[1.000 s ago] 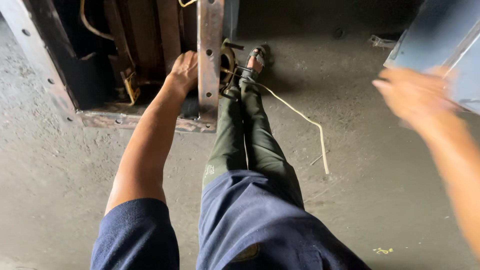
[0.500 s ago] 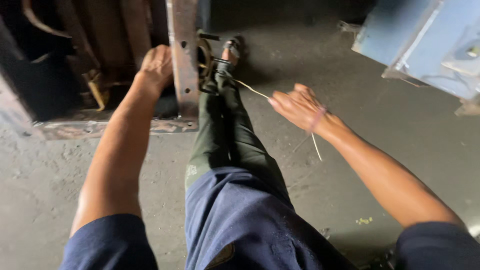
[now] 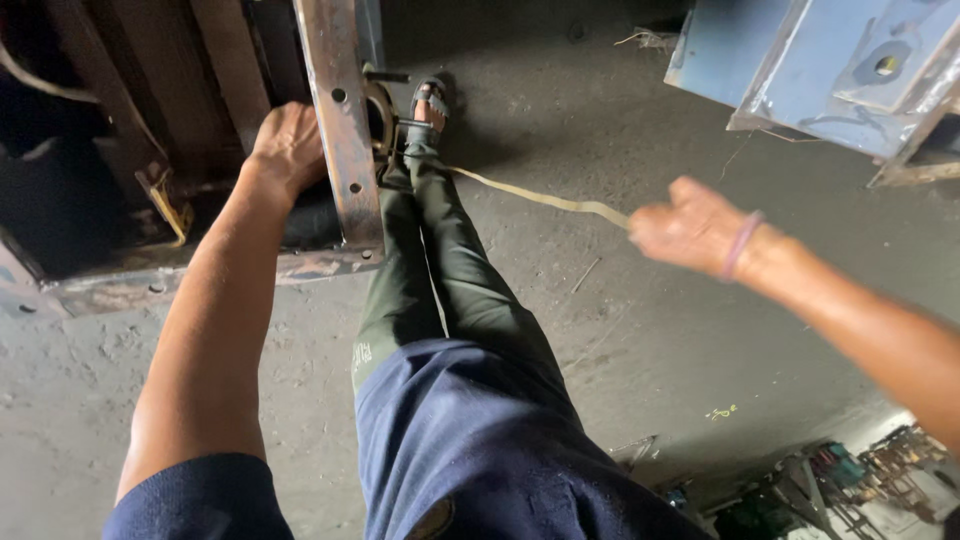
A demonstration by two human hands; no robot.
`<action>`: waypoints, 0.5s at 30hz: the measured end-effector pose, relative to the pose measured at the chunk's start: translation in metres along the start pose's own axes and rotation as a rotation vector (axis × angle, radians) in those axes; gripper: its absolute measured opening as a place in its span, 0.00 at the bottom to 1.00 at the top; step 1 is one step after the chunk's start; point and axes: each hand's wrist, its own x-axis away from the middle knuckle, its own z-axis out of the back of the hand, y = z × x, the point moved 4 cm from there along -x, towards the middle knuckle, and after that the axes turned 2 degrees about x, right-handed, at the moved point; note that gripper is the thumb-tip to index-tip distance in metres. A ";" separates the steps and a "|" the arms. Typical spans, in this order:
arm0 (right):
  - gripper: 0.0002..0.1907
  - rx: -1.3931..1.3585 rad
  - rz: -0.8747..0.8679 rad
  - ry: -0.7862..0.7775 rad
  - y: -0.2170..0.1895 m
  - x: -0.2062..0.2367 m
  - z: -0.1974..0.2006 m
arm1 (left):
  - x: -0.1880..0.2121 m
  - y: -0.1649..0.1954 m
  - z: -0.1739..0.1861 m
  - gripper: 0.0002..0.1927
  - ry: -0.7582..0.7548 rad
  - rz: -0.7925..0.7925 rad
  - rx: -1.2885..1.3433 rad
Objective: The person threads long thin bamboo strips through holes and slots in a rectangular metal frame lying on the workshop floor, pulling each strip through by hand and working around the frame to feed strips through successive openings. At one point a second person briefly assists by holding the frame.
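I sit on a concrete floor with my leg point(image 3: 440, 250) stretched ahead in green trousers. My left hand point(image 3: 287, 146) grips the edge of a rusty metal frame point(image 3: 340, 130) just left of its upright bar. My right hand point(image 3: 690, 226) is out to the right, fingers closed on the end of a pale yellowish strap point(image 3: 540, 197). The strap runs from that hand across the floor to the frame beside my sandalled foot point(image 3: 430, 100).
A blue-grey metal panel point(image 3: 820, 60) with a hole stands at the upper right. Dark tools and scrap point(image 3: 830, 480) lie at the lower right. The frame's dark interior point(image 3: 90, 170) fills the upper left, with a yellow piece point(image 3: 165, 200) inside.
My right hand has swung in from the right, gone towards the strap and closed on its end. The view has shifted a little right. My left hand keeps its hold on the frame.
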 end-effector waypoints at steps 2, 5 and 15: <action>0.12 0.265 0.010 0.070 0.037 0.015 0.018 | -0.001 0.001 -0.001 0.17 0.040 0.010 -0.010; 0.16 0.089 -0.304 -0.035 0.076 0.012 0.024 | 0.001 0.004 0.003 0.28 0.364 -0.032 -0.260; 0.22 -1.305 -0.563 0.142 -0.012 -0.060 -0.044 | 0.033 0.015 0.052 0.11 0.284 -0.016 -0.094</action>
